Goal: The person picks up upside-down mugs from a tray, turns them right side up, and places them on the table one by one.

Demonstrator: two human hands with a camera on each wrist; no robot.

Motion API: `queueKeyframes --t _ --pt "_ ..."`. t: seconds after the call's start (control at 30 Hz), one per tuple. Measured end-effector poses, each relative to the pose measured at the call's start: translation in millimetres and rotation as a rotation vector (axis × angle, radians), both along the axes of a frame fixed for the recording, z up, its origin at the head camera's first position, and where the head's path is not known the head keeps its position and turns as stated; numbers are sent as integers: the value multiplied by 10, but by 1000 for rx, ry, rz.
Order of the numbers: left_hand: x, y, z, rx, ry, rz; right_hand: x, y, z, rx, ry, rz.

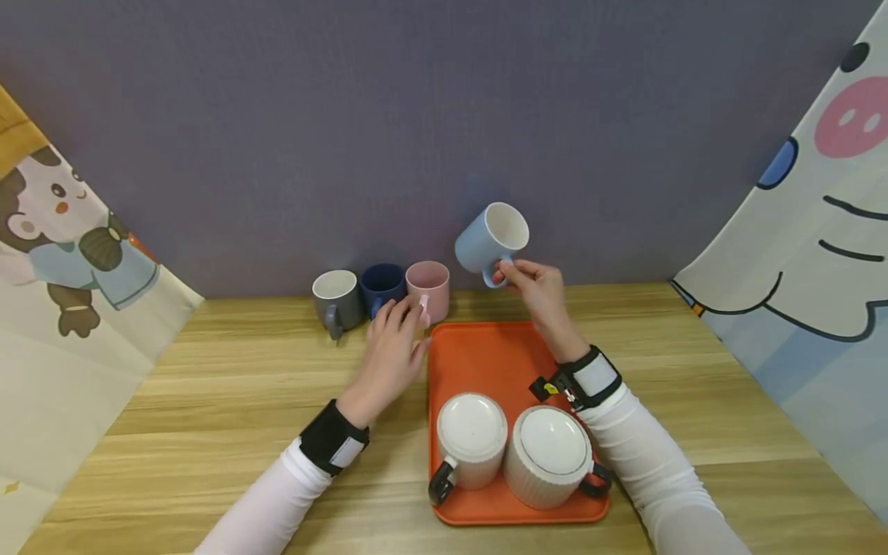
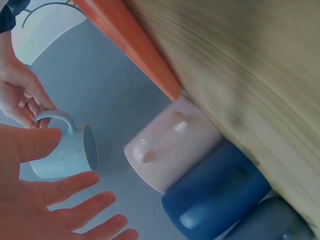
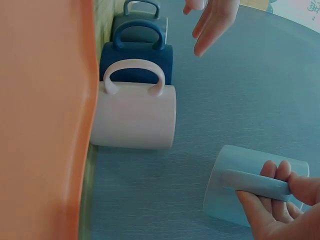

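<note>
My right hand [image 1: 543,297] pinches the handle of a light blue mug [image 1: 479,243], held tilted above the table's back edge with its mouth turned up and to the right in the head view. In the right wrist view the thumb and fingers [image 3: 272,200] close on that handle. My left hand [image 1: 394,351] hovers in front of the pink mug [image 1: 432,291] and the navy mug [image 1: 383,284], fingers spread and holding nothing. A grey mug [image 1: 338,301] stands left of the navy one; these mugs form an upright row.
An orange tray [image 1: 479,347] lies on the wooden table [image 1: 264,385]. Near its front edge sit two upside-down cream mugs [image 1: 472,443] with black handles. Behind the table rises a dark grey panel [image 1: 347,139], with printed curtains [image 1: 784,254] at both sides.
</note>
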State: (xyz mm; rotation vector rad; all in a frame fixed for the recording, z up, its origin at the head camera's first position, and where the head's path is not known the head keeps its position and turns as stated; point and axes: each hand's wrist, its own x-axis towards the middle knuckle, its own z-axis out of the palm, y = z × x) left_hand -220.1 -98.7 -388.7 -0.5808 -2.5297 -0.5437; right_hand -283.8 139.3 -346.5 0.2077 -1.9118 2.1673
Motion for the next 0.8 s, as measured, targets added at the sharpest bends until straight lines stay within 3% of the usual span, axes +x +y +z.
queueKeyframes --t 0.8 --pt "34 -355 -43 12 23 89 -144 -37 -313 100 -134 -33"
